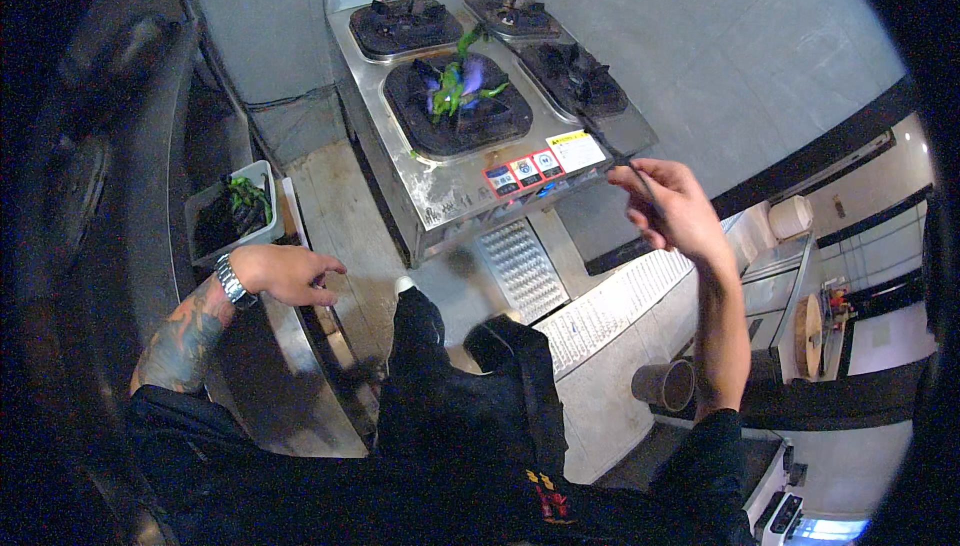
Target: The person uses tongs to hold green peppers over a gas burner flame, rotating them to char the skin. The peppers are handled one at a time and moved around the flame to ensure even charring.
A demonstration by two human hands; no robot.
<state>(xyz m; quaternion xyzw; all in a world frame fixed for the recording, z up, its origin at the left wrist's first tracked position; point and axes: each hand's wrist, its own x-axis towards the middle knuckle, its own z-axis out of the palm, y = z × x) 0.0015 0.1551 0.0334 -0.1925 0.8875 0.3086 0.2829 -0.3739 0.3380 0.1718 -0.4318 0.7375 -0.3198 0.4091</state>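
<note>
Green peppers [450, 92] lie over a blue-violet flame on the front left burner [495, 126] of a steel gas stove [367, 88]. One more green pepper [470, 37] sits behind them near the burner's back edge. My right hand [660, 205] grips a thin dark tool [619, 156] in front of the stove's right side. The tool slants up towards the front right burner [574, 81], and its exact kind is unclear. My left hand [289, 276], with nothing in it and fingers loosely apart, hovers beside a plastic tub [274, 193] of green and blackened peppers [247, 205].
Two more burners [405, 25] are at the stove's back. A metal counter [281, 388] runs along my left. A perforated metal plate [523, 268] and a long white grate [615, 310] lie on the floor. To the right stands a grey bin [664, 385].
</note>
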